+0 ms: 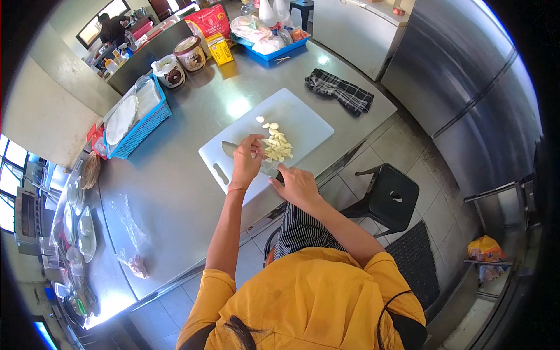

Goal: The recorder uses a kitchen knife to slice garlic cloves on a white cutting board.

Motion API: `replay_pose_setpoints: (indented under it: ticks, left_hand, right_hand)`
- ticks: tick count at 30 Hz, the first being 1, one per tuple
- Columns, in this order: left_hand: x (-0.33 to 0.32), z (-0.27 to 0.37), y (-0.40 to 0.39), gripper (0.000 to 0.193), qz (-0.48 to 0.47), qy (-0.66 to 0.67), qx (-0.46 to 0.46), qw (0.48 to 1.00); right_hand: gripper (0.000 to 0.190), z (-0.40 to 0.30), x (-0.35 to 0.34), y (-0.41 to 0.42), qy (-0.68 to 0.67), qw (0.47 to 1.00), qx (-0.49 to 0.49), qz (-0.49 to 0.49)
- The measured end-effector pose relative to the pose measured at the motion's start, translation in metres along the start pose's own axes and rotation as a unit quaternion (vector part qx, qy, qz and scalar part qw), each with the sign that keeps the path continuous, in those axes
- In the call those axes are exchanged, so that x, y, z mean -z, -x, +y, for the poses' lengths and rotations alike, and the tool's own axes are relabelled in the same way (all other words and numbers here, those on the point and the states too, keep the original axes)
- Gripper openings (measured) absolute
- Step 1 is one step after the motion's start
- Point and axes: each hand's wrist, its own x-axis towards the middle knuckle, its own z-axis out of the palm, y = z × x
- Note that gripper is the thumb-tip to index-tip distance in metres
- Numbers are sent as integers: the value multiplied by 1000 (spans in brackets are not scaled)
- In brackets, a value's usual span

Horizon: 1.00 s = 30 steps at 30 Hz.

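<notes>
My right hand grips the dark handle of a kitchen knife. The knife's wide blade lies low over a white plastic cutting board, its tip pointing left. Across the middle of the blade is my left hand, fingers curled; whether they pinch the blade or a small piece cannot be made out. Just right of those fingers is a pile of cut, pale garlic pieces. Several larger peeled cloves lie at the pile's far end. The board rests on a stainless steel table.
A checked cloth lies beyond the board. Farther back stand a blue tray of bagged goods, a yellow box and two tubs. A blue basket is at left, a black stool at right. A person is in the background.
</notes>
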Motion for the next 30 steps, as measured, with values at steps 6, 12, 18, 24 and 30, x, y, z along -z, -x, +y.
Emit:
replay_pose_setpoints:
  ticks: [6,12,18,24,30]
  left_hand:
    - [-2,5,4,38,-32,3,18,999]
    - [-8,-10,-6,34,-9,-12,28,999]
    - [-1,3,-11,27,31,-1,-16,999]
    - [37,27,-6,16,142,0,-11,990]
    - [50,13,11,18,159,5,54,986]
  right_hand:
    - [37,1,-4,-6,-12,1000,-3,4]
    - [39,-8,-5,-6,-4,1000,4,-5]
    - [38,-9,-9,-1,-62,998,-14,-11]
    - [45,3,-14,10,-307,935,-101,-147]
    - [46,7,0,15,-413,865,-184,-219]
